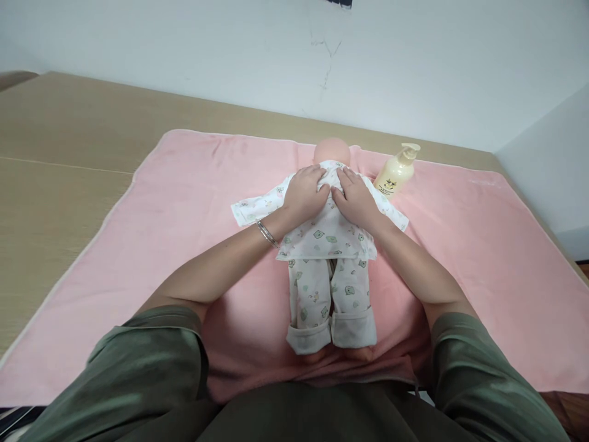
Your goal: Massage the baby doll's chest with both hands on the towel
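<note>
A baby doll (pixel 332 149) lies stretched out with its head away from me and its feet toward me. It wears a white printed top (pixel 329 236) with long sleeves and matching trousers (pixel 313 294) with turned-up cuffs. My left hand (pixel 306 193) rests flat on the left of the doll's upper body, fingers extended. On the other side, my right hand (pixel 356 196) lies flat on the cloth, its thumb close to the left thumb. Neither hand grips anything. The doll's face cannot be seen.
Under the doll a pink blanket (pixel 193 196) covers much of the wooden table (pixel 83 123). A cream pump bottle (pixel 396 172) leans beyond the doll's right sleeve, on the blanket. A white wall (pixel 221 55) stands behind the table.
</note>
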Motion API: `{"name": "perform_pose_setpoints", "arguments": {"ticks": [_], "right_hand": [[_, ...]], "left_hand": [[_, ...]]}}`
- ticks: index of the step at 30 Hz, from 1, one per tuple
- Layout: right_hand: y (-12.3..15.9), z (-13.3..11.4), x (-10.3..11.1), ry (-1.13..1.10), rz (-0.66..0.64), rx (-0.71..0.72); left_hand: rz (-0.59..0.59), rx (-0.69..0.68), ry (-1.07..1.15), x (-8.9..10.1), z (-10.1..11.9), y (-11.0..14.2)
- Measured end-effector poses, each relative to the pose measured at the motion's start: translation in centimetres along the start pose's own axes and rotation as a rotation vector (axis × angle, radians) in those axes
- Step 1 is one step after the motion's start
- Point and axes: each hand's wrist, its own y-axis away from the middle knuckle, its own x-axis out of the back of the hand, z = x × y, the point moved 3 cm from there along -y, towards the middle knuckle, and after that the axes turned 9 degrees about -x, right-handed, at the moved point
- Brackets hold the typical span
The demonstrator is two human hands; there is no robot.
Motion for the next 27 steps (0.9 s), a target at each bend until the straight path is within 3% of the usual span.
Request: {"name": "perform_pose_setpoints", "arguments": {"ticks": [27], "right_hand": [[0.08,-0.09,-0.19,0.024,0.004,0.022]], "left_hand": [[-0.011,0.011,-0.016,-0.39,-0.33,0.01]]}}
